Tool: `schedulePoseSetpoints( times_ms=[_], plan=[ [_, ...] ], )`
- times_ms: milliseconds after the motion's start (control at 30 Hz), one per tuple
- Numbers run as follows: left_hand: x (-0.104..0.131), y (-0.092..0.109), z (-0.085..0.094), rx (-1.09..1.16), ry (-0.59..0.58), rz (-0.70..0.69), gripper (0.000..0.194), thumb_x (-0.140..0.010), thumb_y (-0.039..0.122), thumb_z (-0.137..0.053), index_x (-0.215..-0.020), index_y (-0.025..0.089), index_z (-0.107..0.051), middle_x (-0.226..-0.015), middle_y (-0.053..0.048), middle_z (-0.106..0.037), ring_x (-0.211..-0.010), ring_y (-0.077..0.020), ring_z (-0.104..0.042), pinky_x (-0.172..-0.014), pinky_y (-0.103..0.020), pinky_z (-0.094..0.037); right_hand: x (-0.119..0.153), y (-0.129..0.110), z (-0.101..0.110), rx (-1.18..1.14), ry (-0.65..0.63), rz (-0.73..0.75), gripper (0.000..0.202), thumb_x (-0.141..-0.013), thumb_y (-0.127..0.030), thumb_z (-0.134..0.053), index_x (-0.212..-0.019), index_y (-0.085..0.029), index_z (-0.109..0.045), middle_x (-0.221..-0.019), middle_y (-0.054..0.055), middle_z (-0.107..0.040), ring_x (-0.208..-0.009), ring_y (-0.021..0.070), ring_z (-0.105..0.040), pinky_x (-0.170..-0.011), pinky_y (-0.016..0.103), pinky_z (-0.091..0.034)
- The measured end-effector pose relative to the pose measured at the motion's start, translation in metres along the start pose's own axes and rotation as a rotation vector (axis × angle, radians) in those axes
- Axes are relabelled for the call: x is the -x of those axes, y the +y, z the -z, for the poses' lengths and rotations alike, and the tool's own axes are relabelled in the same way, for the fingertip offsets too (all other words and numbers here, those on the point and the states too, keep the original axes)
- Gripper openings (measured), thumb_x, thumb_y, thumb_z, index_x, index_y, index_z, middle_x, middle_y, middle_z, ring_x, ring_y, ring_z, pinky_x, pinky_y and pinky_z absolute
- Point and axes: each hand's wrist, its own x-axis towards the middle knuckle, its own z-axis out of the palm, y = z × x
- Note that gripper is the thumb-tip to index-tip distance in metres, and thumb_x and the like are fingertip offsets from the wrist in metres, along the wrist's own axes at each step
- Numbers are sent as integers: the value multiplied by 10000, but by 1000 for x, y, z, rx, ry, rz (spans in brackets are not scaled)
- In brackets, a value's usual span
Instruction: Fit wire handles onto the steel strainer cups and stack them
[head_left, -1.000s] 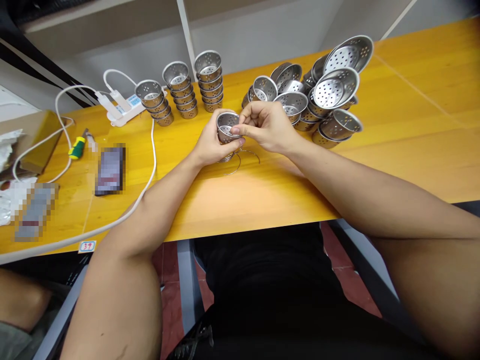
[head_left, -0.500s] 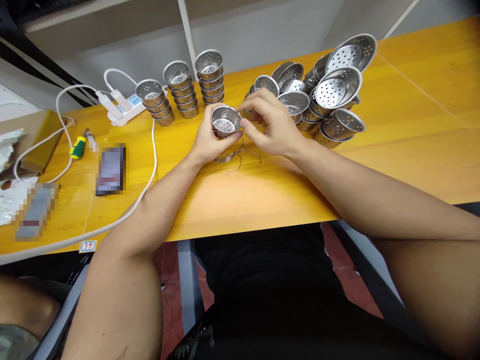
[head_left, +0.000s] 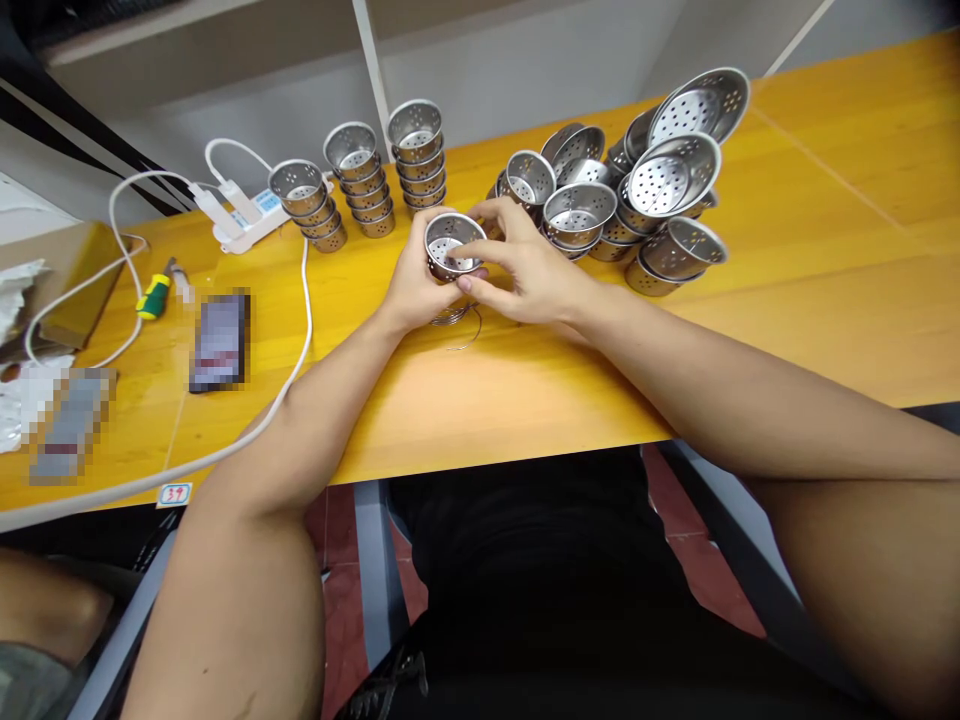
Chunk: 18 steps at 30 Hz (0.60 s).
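My left hand (head_left: pixel 411 284) is wrapped round a small perforated steel cup (head_left: pixel 445 250), its mouth tilted up towards me. From the right, my right hand (head_left: pixel 526 264) grips the cup's near right side. Its index finger reaches over the rim into the cup, while the thumb presses low on the outside. The other right fingers are curled behind the rim, partly hidden. Just below the cup, thin wire rings (head_left: pixel 450 317) lie on the table, partly covered by my hands.
Stacked perforated cups (head_left: pixel 363 185) stand at the back left. On the right is a heap of cups and wider bowls (head_left: pixel 581 212). A power strip (head_left: pixel 251 220), its white cable (head_left: pixel 306 330), a yellow-green screwdriver (head_left: pixel 155 297) and two blurred phones (head_left: pixel 219 342) occupy the left.
My right hand has moved slightly left and down. Its index finger has gone from the cup's rim to inside the cup. My left hand keeps its hold.
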Motion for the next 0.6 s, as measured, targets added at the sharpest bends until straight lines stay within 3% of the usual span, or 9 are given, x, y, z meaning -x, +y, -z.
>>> schedulePoseSetpoints(
  times_ms=[200,333,400,500,600],
  plan=[
    [1,3,2,-114,-64,-38,1031,-926,946,-749,-1661,351,-339,-1588,-118,-606,-1553,-371,-691,-1331,-589,-595,-5,-7,9,-22,-5,-1,822,-976,-718,-795,-1684,-336,-626,-1668,148,-617,-1585,500,-556,-1382,714,-444],
    [2,7,0,-163,-98,-20,1108,-955,951,-696,-1758,365,-208,-1742,-148,-502,-1710,-408,-564,-1390,-608,-557,-10,-7,22,17,-28,-24,945,-889,-649,-865,-1725,-325,-564,-1638,158,-628,-1546,524,-568,-1349,725,-465],
    [2,11,-1,-143,-105,10,1084,-999,919,-659,-1790,389,-141,-1810,-149,-441,-1726,-396,-549,-1348,-592,-595,-12,-9,31,77,-13,-56,913,-863,-593,-882,-1693,-358,-584,-1626,146,-634,-1530,517,-576,-1337,724,-482],
    [3,13,2,-127,-118,50,999,-1057,847,-622,-1806,435,-106,-1875,-144,-390,-1682,-373,-593,-1299,-586,-625,-14,-14,50,203,91,-115,709,-892,-489,-863,-1565,-422,-654,-1628,113,-633,-1551,480,-568,-1337,712,-500],
    [5,6,6,-156,-100,79,926,-1076,790,-630,-1797,448,-159,-1870,-147,-407,-1661,-375,-598,-1317,-613,-594,-15,-16,67,346,254,-170,430,-968,-351,-803,-1390,-371,-723,-1609,139,-631,-1581,418,-567,-1348,671,-507]
  ],
)
